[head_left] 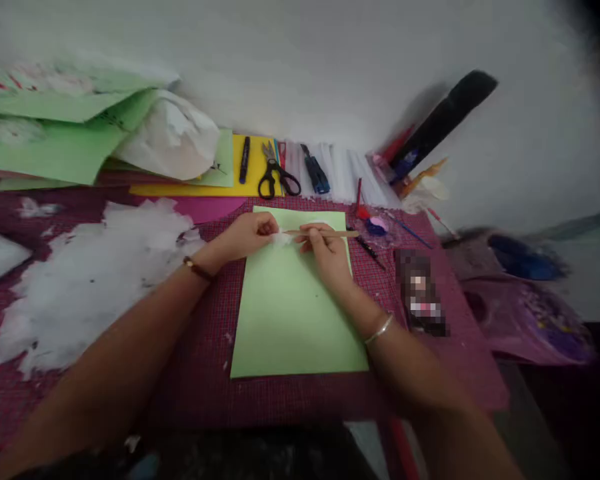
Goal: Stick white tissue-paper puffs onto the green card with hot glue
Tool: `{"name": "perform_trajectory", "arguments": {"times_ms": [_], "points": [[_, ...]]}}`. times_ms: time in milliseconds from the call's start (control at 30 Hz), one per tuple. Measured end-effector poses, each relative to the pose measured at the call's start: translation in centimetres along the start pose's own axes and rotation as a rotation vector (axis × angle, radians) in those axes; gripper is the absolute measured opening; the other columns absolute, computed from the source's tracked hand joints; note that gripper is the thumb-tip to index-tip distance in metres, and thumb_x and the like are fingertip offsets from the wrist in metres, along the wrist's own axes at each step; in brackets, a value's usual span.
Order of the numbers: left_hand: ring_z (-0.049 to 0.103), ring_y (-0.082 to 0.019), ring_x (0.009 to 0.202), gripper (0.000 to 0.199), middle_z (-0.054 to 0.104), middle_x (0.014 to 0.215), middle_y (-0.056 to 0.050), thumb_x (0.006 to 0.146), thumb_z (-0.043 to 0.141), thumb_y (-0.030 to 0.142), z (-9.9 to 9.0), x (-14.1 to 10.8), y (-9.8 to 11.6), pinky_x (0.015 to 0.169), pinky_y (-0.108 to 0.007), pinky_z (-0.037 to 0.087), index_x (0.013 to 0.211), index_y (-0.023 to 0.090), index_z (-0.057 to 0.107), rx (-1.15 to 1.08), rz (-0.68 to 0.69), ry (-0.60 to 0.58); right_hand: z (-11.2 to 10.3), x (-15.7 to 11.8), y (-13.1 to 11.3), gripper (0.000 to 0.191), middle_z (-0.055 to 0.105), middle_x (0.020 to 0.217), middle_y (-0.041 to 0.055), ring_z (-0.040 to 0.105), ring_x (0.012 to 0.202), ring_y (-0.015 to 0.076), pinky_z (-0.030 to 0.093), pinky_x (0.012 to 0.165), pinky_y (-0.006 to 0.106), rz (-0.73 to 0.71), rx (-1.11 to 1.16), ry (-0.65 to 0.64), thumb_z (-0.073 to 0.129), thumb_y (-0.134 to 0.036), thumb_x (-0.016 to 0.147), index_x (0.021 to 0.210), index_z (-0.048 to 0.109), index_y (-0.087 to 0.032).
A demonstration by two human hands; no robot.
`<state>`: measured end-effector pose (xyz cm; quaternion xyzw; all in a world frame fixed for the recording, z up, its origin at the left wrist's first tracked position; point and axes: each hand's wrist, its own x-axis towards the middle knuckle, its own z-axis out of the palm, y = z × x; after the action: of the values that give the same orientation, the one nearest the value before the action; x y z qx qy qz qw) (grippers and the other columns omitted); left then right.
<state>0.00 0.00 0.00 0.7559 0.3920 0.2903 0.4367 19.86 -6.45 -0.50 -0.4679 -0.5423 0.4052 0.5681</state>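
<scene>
A sheet of light green paper [300, 313] lies flat on the table before me. Over its upper part, my left hand [257, 233] is closed, its fingertips pinching a small tuft of white tissue-like material [283, 240]. My right hand [327, 253] grips a thin wooden stick [345, 234] between thumb and fingers, held nearly level. The stick's left end meets the white tuft. Whether that end is pointed or carries bristles is too blurred to tell.
Torn white paper pieces [90, 287] spread at left. Along the wall lie a marker [245, 160], black scissors [275, 180] and a blue cutter [315, 170]. Crumpled green paper [80, 153] is piled far left. Paint blobs [377, 225] and a pixelated dark object [423, 293] lie at right.
</scene>
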Motion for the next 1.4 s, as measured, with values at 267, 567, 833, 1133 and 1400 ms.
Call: {"name": "perform_trajectory", "arguments": {"times_ms": [267,567,833,1133,1400], "points": [[0.055,-0.012,0.065,0.008,0.06,0.069,0.002,0.071,0.062,0.018,0.3,0.0,-0.3,0.062,-0.025,0.044,0.078,0.017,0.059,-0.022,-0.019,0.029,0.0,-1.2,-0.4,0.026,0.068,0.075,-0.0006,0.064,0.065,0.0129,0.054,0.065,0.029,-0.12,-0.003,-0.01,0.052,-0.047,0.099,0.092,0.065,-0.025],[0.055,-0.01,0.064,0.013,0.06,0.069,0.002,0.069,0.066,0.008,0.2,0.3,0.0,0.063,-0.025,0.044,0.078,0.015,0.06,-0.12,-0.075,0.058,0.0,-0.9,0.7,0.026,0.067,0.084,0.0009,0.061,0.068,0.0134,0.05,0.067,0.031,-0.186,-0.313,-0.185,0.045,-0.042,0.102,0.101,0.063,-0.023],[0.049,-0.007,0.052,0.011,0.059,0.061,0.003,0.079,0.063,0.006,-0.8,0.0,0.5,0.054,-0.021,0.036,0.075,0.016,0.062,-0.527,-0.289,0.325,-0.2,-1.4,-0.5,0.026,0.069,0.1,0.0075,0.065,0.092,0.0202,0.051,0.08,0.034,-0.393,-0.742,-0.379,0.04,-0.025,0.102,0.108,0.066,-0.022],[0.052,-0.006,0.051,0.013,0.059,0.06,0.003,0.079,0.061,0.002,-2.5,-0.8,4.1,0.054,-0.02,0.039,0.072,0.013,0.062,-0.521,-0.238,0.41,-0.1,-1.9,-1.3,0.024,0.069,0.092,0.0064,0.064,0.083,0.0192,0.052,0.073,0.034,-0.376,-0.644,-0.333,0.044,-0.029,0.101,0.098,0.066,-0.022],[0.057,-0.008,0.058,0.006,0.064,0.064,-0.001,0.083,0.064,0.012,-10.2,-6.2,7.2,0.059,-0.02,0.042,0.077,0.011,0.065,-0.026,-0.215,0.363,0.0,-0.2,0.4,0.025,0.065,0.062,-0.0028,0.058,0.051,0.01,0.047,0.049,0.023,0.151,0.209,0.015,0.06,-0.046,0.092,0.083,0.063,-0.022]]}}
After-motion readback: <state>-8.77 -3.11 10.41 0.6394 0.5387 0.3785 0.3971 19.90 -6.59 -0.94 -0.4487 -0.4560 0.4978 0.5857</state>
